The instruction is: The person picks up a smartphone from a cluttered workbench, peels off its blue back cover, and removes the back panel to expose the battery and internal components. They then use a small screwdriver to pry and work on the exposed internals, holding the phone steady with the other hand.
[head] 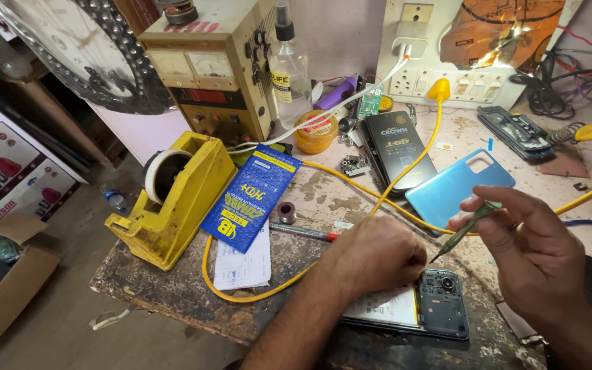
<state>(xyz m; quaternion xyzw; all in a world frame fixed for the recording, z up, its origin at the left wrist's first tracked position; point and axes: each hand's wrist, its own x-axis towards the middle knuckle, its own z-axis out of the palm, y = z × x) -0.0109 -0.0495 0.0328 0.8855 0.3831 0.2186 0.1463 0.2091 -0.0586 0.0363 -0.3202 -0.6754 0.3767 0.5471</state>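
Head view looks down on a cluttered table (173,288) where an opened phone (440,305) lies at about 5 o'clock, its back off and its inner parts bare. The left hand (378,257) rests curled on the phone's upper edge, fingers bent down to pin it; nothing else is in its grip. The right hand (539,257) is closed round a thin screwdriver (466,229), held like a pen, with the tip slanting down toward 7 o'clock and hanging just above the phone's camera corner.

Several things could go badly. The tip is fine and the phone is held only by fingertip pressure, so a slip may scratch the board or the camera lens. A yellow cable (378,199) loops across the table and passes close under the left wrist; an elbow catching it could drag the phone or tug the plug at 12 o'clock. The blue back cover (457,185) lies just beyond the hands at 1 o'clock, near enough to be knocked. Any small screws could easily roll into the rough, chipped surface or off the near edge. A soldering iron (587,132) rests at 3 o'clock; whether it is hot cannot be told, but the right forearm is not far from it. The yellow tape dispenser (173,199) at 9 o'clock sits well apart.
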